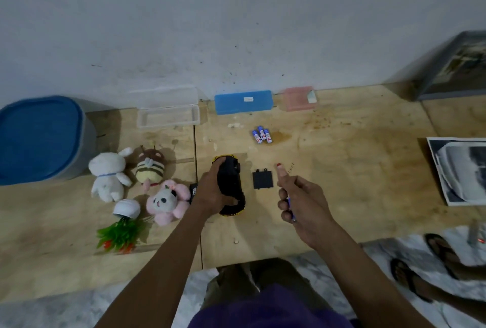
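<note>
A yellow toy car [231, 183] lies upside down on the wooden table [342, 183], its black underside facing up. My left hand [210, 190] grips it from the left side. Just right of the car lies its small black battery cover [262, 179], flat on the table. My right hand [299, 196] hovers right of the cover with the index finger stretched forward, and its other fingers curl round a thin blue tool [290, 208]. Three blue batteries [261, 135] lie together further back on the table.
Plush toys [110, 176] and a tipped potted plant [123, 225] crowd the left. A blue-lidded tub [39, 138] stands far left. An open clear case [168, 112], a blue case [243, 102] and a pink case [298, 98] line the wall. A photo print [460, 169] lies right; another person's sandalled feet [426, 267] are lower right.
</note>
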The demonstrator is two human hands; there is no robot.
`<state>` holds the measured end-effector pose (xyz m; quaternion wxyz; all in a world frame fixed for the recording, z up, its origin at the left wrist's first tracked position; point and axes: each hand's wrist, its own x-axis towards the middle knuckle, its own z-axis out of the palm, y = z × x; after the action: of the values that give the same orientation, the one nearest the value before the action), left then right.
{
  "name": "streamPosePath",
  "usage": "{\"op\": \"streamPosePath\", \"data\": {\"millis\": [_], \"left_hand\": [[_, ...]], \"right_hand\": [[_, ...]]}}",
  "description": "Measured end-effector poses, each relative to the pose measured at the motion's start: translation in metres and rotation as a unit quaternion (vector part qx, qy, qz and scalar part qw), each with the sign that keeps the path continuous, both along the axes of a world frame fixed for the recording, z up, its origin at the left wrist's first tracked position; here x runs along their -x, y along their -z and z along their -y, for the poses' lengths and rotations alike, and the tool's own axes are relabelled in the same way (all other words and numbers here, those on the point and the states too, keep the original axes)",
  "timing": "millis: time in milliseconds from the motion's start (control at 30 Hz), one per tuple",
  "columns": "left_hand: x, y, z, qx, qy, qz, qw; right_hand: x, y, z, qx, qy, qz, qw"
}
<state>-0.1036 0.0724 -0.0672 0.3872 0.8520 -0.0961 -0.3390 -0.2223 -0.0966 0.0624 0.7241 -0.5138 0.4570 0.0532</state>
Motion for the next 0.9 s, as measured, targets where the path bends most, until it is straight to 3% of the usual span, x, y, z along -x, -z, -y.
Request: {"op": "streamPosePath", "data": {"millis": [400, 533, 633, 900], "left_hand": [[0.004, -0.007, 0.003, -0.045, 0.022, 0.021, 0.999], [0.004, -0.032, 0.015, -0.075, -0.055, 0.096, 0.991], [-0.009, -0.043, 0.044, -0.057, -0.077, 0.181, 0.979], [-0.061, -0.041, 0.191, -0.034, -0.034, 0.255, 0.966]], "right_hand": [[0.000, 0.003, 0.009, -0.033, 0.069, -0.015, 0.997], [-0.013, 0.013, 0.040, -0.013, 0.069, -0.005, 0.998], [-0.030, 0.025, 0.080, 0.015, 0.067, 0.000, 0.998], [-0.099, 0.072, 0.194, 0.065, 0.060, -0.005, 0.996]]}}
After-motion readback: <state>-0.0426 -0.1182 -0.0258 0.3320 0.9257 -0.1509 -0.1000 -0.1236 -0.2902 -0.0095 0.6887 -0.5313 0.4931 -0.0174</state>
